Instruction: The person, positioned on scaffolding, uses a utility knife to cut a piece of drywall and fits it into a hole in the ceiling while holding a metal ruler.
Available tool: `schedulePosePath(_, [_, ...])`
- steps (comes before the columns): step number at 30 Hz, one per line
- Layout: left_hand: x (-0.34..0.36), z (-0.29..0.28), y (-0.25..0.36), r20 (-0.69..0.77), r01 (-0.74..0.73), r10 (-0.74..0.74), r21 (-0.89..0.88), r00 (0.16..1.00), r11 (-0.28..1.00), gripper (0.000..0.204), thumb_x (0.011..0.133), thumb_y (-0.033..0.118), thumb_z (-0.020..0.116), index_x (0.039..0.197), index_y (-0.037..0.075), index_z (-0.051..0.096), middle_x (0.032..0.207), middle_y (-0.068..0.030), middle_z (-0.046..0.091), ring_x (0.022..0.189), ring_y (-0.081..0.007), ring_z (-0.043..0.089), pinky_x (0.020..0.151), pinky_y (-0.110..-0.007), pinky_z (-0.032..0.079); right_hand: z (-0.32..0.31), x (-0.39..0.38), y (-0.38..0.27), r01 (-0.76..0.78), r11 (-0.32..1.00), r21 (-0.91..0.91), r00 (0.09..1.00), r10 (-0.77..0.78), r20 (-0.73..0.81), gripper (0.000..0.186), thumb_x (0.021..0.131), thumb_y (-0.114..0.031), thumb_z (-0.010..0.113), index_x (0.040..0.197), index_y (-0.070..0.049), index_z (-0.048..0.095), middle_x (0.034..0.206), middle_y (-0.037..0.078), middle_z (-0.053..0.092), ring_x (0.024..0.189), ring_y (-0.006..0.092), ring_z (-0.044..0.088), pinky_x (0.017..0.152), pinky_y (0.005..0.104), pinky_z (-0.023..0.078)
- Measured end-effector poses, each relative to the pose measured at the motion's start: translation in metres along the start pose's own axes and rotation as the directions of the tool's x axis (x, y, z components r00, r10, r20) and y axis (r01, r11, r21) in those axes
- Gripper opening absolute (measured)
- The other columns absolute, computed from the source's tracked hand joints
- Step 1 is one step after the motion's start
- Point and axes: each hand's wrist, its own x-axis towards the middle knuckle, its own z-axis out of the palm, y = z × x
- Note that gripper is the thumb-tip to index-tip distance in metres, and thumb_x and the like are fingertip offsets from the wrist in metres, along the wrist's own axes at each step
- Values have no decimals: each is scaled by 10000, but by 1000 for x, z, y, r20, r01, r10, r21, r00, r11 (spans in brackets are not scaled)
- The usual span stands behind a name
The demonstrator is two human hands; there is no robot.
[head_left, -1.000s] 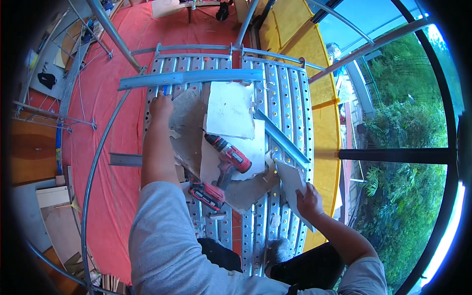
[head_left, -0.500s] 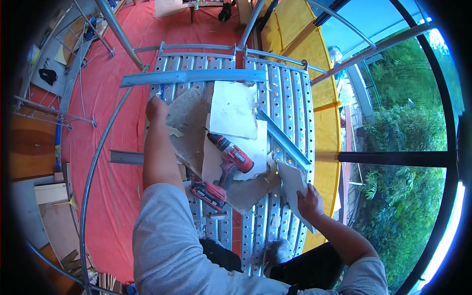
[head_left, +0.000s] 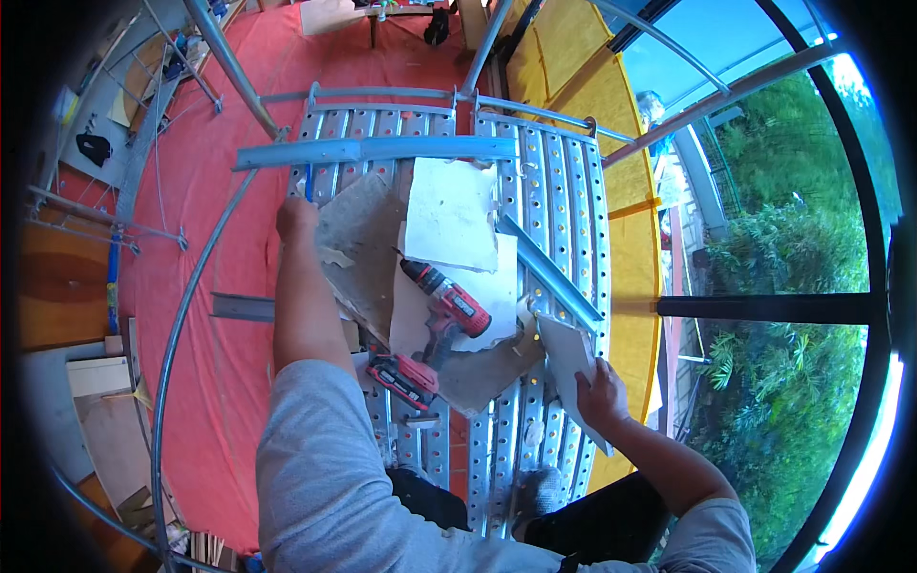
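Observation:
My right hand (head_left: 602, 395) grips the edge of a narrow white plasterboard piece (head_left: 565, 355), tilted on the right side of the metal platform. At the platform's left edge, my left hand (head_left: 298, 218) is closed around a slim blue object (head_left: 309, 183); its fingers are mostly hidden, and the object is too small to name. Between my arms a red and black cordless drill (head_left: 449, 307) lies on white board offcuts (head_left: 451, 215). A grey-brown board piece (head_left: 368, 224) lies beside my left forearm.
One metal channel (head_left: 382, 149) crosses the platform's far part; another (head_left: 552, 272) lies slanted at right. A third channel (head_left: 244, 307) sticks out past the left edge. Scaffold tubes (head_left: 229, 72) surround the perforated platform (head_left: 578, 224). Red sheeting (head_left: 205, 382) covers the floor below.
My left hand has shifted slightly nearer and to the left, with the blue object moving along. The drill and nearby boards appear slightly shifted left. My right hand keeps its hold.

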Motion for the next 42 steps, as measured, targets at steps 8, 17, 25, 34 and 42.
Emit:
schedulePosePath(8, [19, 17, -19, -72, 153, -169, -190, 983, 970, 343, 875, 286, 636, 1048, 9, 739, 1128, -234, 707, 1108, -402, 664, 930, -481, 532, 1, -1, 2, 35, 999, 19, 999, -36, 4, 377, 918, -186, 608, 1182, 68, 521, 989, 300, 634, 855, 493, 628, 760, 540, 517])
schedulePosePath(17, [33, 27, -37, -50, 163, -167, -70, 985, 984, 339, 890, 290, 575, 1004, 26, 755, 1095, -233, 715, 1067, -396, 680, 857, -482, 554, -2, 1, -2, -13, 999, 44, 1000, 12, 23, 341, 928, -203, 595, 1128, 68, 541, 1017, 309, 623, 906, 498, 618, 792, 540, 513])
schedulePosePath(25, [57, 23, -86, -46, 274, -287, -191, 957, 943, 373, 826, 290, 641, 981, -33, 744, 1067, -246, 722, 1005, -362, 715, 835, -471, 553, -3, 3, -6, -44, 997, 56, 995, 38, 96, 364, 926, -211, 604, 1153, 66, 539, 1040, 304, 626, 913, 494, 621, 804, 538, 510])
schedulePosePath(34, [59, -20, -90, -372, 45, -457, -734, 808, 677, 309, 914, 202, 570, 1073, -41, 674, 1166, -257, 671, 1075, -384, 659, 927, -471, 511, 0, 4, -2, -21, 999, 42, 996, 18, 82, 387, 924, -201, 604, 1191, 66, 518, 1040, 304, 628, 910, 496, 624, 798, 545, 509])
schedulePosePath(42, [-10, -139, -20, -558, -469, -272, -820, 784, 328, 288, 1008, 212, 565, 1186, -15, 550, 971, -138, 653, 866, -238, 665, 754, -379, 543, 3, 2, 3, -12, 999, 51, 997, 8, 75, 401, 934, -223, 599, 1209, 60, 529, 1068, 319, 626, 960, 506, 619, 844, 545, 505])
